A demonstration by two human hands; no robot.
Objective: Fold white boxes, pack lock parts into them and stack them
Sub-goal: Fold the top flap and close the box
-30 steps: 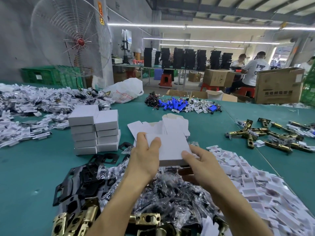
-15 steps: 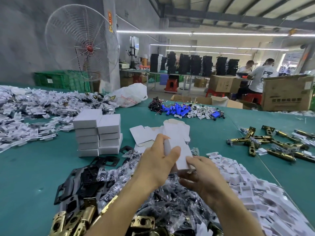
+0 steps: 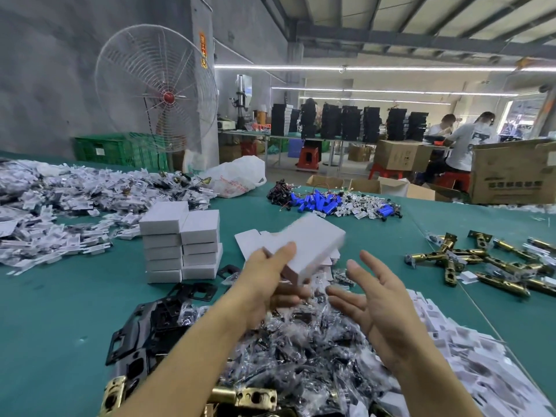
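Note:
My left hand grips a closed white box by its near end and holds it tilted in the air above the table. My right hand hovers just right of the box with fingers spread, touching nothing. Two stacks of closed white boxes stand side by side to the left. Flat unfolded box blanks lie behind the held box. A heap of bagged lock parts lies under my hands, with black plates at its left.
The green table carries white card inserts on the right, brass latches farther right, blue cylinders at the back and a large pile of bagged parts on the left. A standing fan and seated people are beyond.
Both hands were closing the box. Now my right hand has let go and opened, and my left hand has lifted the closed box up and tilted it.

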